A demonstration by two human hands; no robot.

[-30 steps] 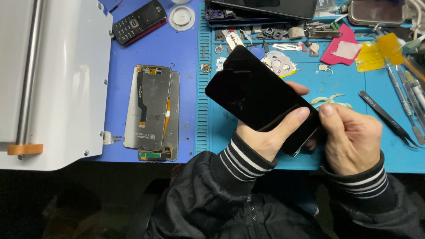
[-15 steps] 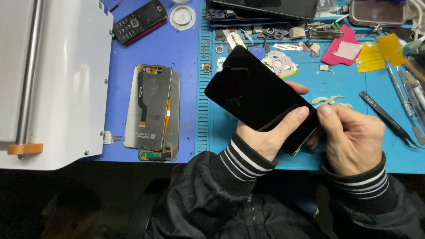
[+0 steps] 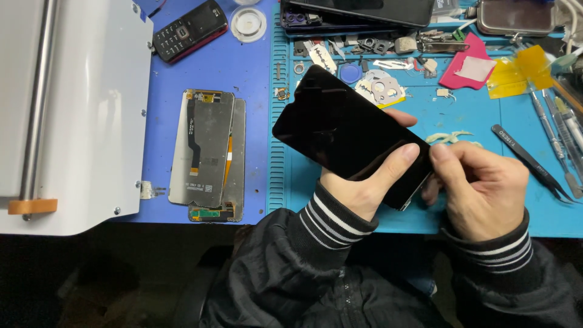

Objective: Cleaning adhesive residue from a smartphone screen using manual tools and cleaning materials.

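Left hand (image 3: 364,188) grips the black phone screen (image 3: 346,136) tilted above the tabletop's (image 3: 486,152) near edge, right hand (image 3: 480,185) pinching its lower corner; best keep that pinch light, peel slowly, screen steady.

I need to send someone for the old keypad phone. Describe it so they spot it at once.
Start at the big white machine on the left of the bench. Just past its upper right corner, on the purple mat, lies the keypad phone, tilted. It is small, black with a red edge and real buttons, unlike the bare screen panels below it.
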